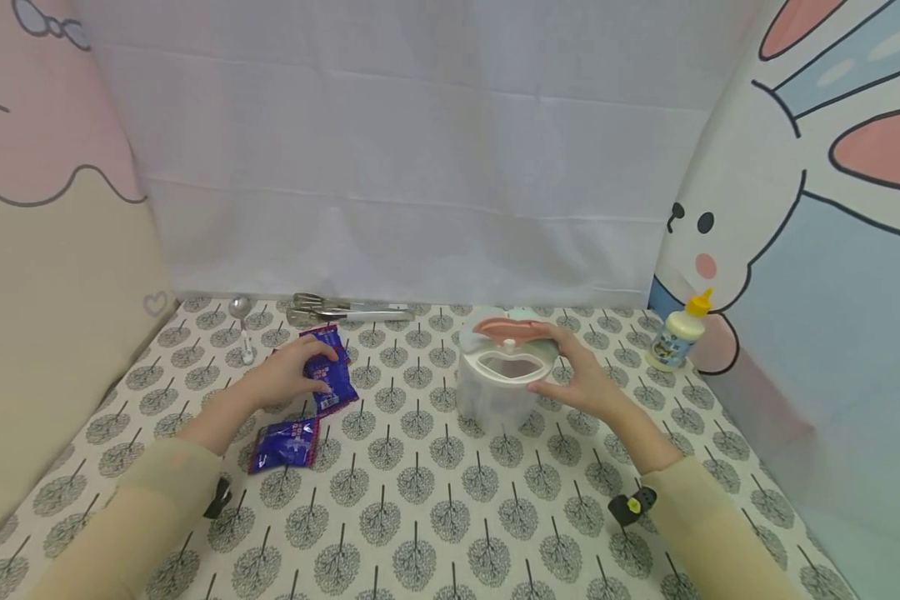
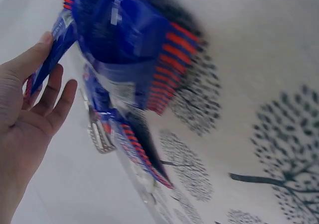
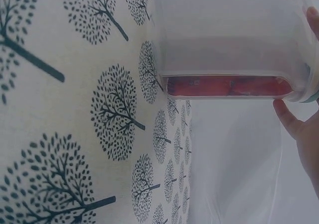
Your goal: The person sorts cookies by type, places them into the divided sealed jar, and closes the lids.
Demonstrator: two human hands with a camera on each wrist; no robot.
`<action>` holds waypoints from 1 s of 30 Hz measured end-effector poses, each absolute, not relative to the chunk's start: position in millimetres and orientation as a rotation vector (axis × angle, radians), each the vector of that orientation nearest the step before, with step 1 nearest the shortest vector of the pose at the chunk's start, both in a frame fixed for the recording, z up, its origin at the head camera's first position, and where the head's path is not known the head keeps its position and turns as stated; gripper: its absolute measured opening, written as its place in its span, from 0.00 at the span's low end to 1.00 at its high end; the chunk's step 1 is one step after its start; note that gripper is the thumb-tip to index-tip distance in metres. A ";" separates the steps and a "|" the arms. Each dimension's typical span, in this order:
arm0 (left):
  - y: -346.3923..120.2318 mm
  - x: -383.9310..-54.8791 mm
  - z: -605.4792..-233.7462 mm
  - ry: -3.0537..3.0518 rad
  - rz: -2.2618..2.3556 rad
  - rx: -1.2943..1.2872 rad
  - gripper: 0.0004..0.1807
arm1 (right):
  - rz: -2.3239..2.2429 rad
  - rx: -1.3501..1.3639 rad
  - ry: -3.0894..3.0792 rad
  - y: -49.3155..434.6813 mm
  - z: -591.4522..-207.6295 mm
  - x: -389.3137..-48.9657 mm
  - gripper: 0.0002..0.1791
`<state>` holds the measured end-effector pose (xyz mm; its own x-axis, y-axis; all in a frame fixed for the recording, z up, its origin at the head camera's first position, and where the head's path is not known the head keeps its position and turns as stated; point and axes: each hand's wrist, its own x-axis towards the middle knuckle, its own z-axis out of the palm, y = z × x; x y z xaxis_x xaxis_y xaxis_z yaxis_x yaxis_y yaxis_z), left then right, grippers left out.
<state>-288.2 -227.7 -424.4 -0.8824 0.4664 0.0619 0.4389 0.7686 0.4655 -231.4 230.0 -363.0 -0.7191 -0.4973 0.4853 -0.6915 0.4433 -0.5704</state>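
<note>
My left hand (image 1: 288,375) is over the blue packets on the left. In the left wrist view its thumb and fingers pinch a blue packet (image 2: 60,40) by the edge. Close by lie other blue packets (image 2: 117,35) with red-striped ends, one of them a separate packet (image 1: 285,444) nearer the front. With thumb and fingers spread round its top edge, my right hand (image 1: 581,379) holds a clear round container (image 1: 495,406) that stands upright on the table. Its sectioned lid (image 1: 506,367) has a salmon-coloured part. Something red (image 3: 229,86) shows through the container's wall.
At the back left are a metal spoon or ladle (image 1: 241,310) and metal tongs (image 1: 360,316) beside a slotted utensil (image 1: 309,300). A yellow-capped bottle (image 1: 672,337) stands at the right edge. The tree-patterned cloth (image 1: 420,500) covers the table, with curtains around it.
</note>
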 end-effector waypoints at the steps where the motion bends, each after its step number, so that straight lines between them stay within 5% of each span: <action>1: -225.2 -287.8 -421.2 2.905 0.767 0.739 0.25 | 1.143 1.030 -2.450 229.9 -363.2 -231.4 0.47; 17: -162.8 -262.6 -330.4 3.013 1.220 1.041 0.28 | 1.140 1.018 -2.461 229.4 -363.4 -231.3 0.47; 30: -84.2 -255.6 -308.9 2.786 1.619 1.428 0.28 | 1.148 1.002 -2.471 229.8 -363.8 -231.5 0.47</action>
<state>-255.6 -84.2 -308.9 -0.6113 0.4459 0.6539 0.7889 0.2767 0.5487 -231.5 229.8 -363.8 -0.7368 -0.4861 0.4699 -0.6726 0.4566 -0.5824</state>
